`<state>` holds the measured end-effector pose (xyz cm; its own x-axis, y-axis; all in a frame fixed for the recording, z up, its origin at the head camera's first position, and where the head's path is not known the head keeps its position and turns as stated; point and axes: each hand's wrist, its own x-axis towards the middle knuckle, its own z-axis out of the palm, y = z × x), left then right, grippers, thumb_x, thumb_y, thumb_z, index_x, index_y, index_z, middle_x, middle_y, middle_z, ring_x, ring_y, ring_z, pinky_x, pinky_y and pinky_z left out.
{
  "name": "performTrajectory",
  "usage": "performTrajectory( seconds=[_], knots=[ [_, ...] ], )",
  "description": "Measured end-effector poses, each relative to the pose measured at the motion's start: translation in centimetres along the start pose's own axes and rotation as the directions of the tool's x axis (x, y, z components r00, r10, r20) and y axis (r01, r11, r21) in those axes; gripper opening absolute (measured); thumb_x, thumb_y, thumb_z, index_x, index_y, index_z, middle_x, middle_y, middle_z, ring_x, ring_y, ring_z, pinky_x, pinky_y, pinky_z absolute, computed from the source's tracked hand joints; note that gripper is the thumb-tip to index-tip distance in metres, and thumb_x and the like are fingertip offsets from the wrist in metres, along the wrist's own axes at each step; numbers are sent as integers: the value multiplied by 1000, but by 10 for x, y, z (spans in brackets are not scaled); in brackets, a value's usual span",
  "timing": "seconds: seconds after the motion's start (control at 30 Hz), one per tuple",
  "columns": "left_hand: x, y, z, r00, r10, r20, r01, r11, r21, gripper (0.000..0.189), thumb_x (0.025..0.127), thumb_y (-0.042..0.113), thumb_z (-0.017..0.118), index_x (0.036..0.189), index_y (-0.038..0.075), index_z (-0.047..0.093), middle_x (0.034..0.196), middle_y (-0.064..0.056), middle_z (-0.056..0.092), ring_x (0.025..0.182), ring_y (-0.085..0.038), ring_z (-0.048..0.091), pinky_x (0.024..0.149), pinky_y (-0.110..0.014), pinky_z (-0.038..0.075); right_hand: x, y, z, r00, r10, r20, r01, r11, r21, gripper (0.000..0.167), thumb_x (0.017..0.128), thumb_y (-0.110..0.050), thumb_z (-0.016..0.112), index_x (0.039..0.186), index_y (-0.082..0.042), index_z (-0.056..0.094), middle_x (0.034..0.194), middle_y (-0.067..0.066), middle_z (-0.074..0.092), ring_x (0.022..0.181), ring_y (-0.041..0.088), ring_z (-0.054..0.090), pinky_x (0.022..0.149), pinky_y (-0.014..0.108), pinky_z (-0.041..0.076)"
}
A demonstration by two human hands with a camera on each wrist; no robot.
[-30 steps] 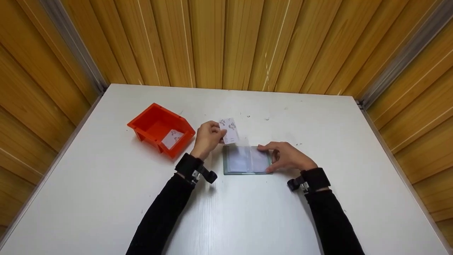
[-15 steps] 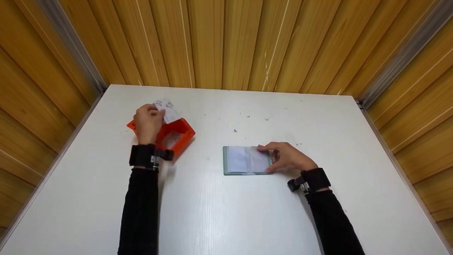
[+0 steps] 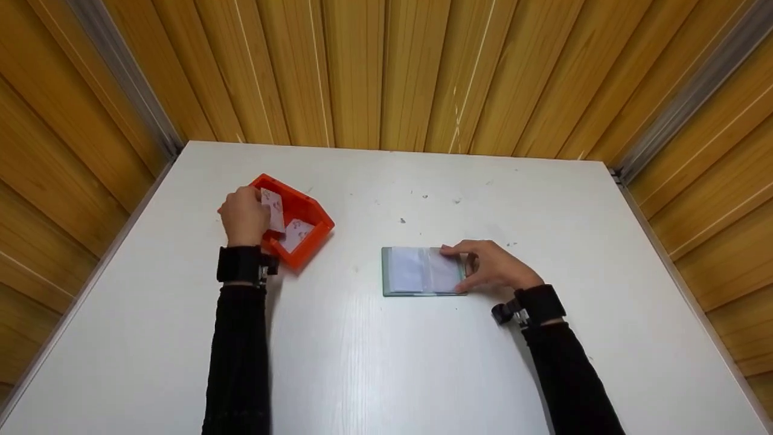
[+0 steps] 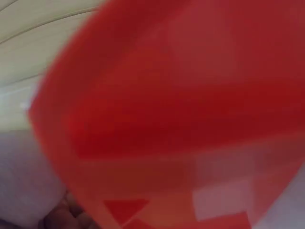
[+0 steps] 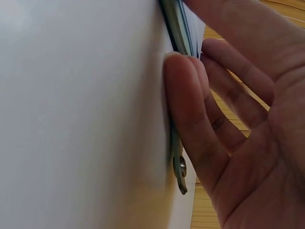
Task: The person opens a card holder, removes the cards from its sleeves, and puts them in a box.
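At the orange bin [image 3: 290,208], my left hand [image 3: 243,214] holds a small white printed card [image 3: 273,209], which slants down inside the bin; the fingertips are hidden. Another printed card [image 3: 297,234] lies at the bin's front end. My right hand [image 3: 498,264] pinches the right edge of an open green card album [image 3: 407,272] with clear sleeves, flat on the table. In the right wrist view the thumb [image 5: 183,86] lies along the album's edge, and a metal snap [image 5: 182,167] shows below it. The left wrist view is mostly filled by the bin's blurred red wall [image 4: 181,114].
The white table [image 3: 386,362] bears several small dark marks behind the album. Yellow wood-look panels [image 3: 386,72] stand along its back and sides. The bin sits left of the album, with bare tabletop between them.
My left hand has carried the card from above the album leftward to the bin, then lowered it inside. My right hand has stayed on the album's edge.
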<state>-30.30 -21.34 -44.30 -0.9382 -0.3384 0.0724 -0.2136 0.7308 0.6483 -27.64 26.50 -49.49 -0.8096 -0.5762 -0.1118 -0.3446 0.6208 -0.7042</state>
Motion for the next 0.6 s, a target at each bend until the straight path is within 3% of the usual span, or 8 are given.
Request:
performTrajectory(
  seconds=[0.07, 0.13, 0.27, 0.43, 0.6],
  knots=[
    [-1, 2, 7, 997, 74, 26, -77, 990, 119, 25, 97, 7, 63, 115, -8, 72, 112, -29, 72, 102, -44, 66, 95, -55, 56, 0, 0, 0, 1000, 11, -3, -11, 1000, 1, 79, 69, -17, 97, 141, -15, 65, 150, 5, 59, 85, 19, 57, 70, 20, 48],
    [-3, 2, 13, 993, 111, 38, -116, 972, 204, 23, 97, 5, 63, 113, -8, 73, 107, -29, 72, 96, -44, 67, 92, -55, 57, 0, -1, 0, 1000, 18, -4, -18, 1000, -1, 79, 69, -16, 97, 141, -16, 65, 150, 5, 59, 86, 19, 56, 71, 20, 48],
    [-6, 1, 22, 991, 129, 44, -137, 923, 359, 21, 97, 5, 62, 110, -8, 72, 92, -26, 70, 81, -40, 65, 78, -53, 60, 0, -3, 0, 1000, 21, -4, -21, 1000, -13, 79, 69, -16, 97, 141, -15, 65, 149, 5, 60, 89, 20, 56, 73, 20, 48],
    [-8, 4, 27, 994, 71, 89, -106, 857, 504, 19, 98, 11, 62, 101, -6, 72, 71, -13, 53, 68, -31, 57, 61, -39, 49, 1, -4, 1, 1000, 26, -1, -26, 1000, 2, 78, 70, -16, 97, 141, -16, 65, 149, 5, 60, 90, 20, 56, 74, 20, 48],
    [-9, 9, 29, 981, -13, 193, -108, 792, 601, 19, 94, 16, 64, 95, -2, 70, 65, -8, 43, 68, -29, 53, 59, -34, 40, -1, -3, 1, 1000, 23, -4, -23, 1000, 14, 78, 69, -16, 97, 140, -15, 66, 150, 5, 59, 88, 19, 56, 73, 20, 47]
  ],
)
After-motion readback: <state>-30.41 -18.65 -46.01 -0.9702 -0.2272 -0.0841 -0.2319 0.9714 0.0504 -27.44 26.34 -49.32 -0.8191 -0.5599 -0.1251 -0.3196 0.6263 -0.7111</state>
